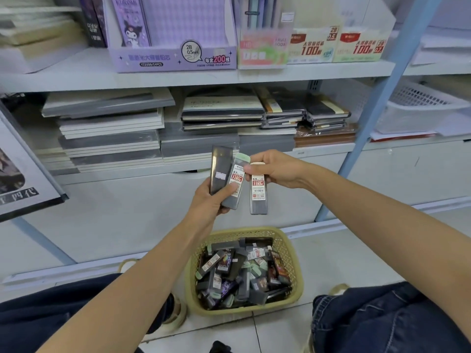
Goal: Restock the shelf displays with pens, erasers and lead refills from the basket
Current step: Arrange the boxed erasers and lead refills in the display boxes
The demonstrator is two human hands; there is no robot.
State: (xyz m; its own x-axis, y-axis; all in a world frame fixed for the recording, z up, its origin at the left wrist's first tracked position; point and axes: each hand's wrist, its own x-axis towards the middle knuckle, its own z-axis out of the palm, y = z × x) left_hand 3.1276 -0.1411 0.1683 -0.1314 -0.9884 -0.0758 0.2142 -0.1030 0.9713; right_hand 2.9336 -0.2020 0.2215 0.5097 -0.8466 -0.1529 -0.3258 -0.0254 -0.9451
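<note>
Head view. Yellow basket (229, 311) on the floor, filled with loose lead refill cases (242, 273).

Directly above the basket: left hand (209, 200) grips two cases, fanned apart at the top. These are a dark case (220, 166) and a green-capped 0.7 case (235, 186). Thumb is curled across the front of the 0.7 case, fingers behind both, lower ends in the palm.

Above the basket, slightly right: right hand (276, 169) pinches a cream-capped 0.5 case (258, 194) at its top end. The body hangs upright below the fingertips.

Far above the basket, on the shelf: purple display box (173, 59) and two "100" boxes (312, 48).
</note>
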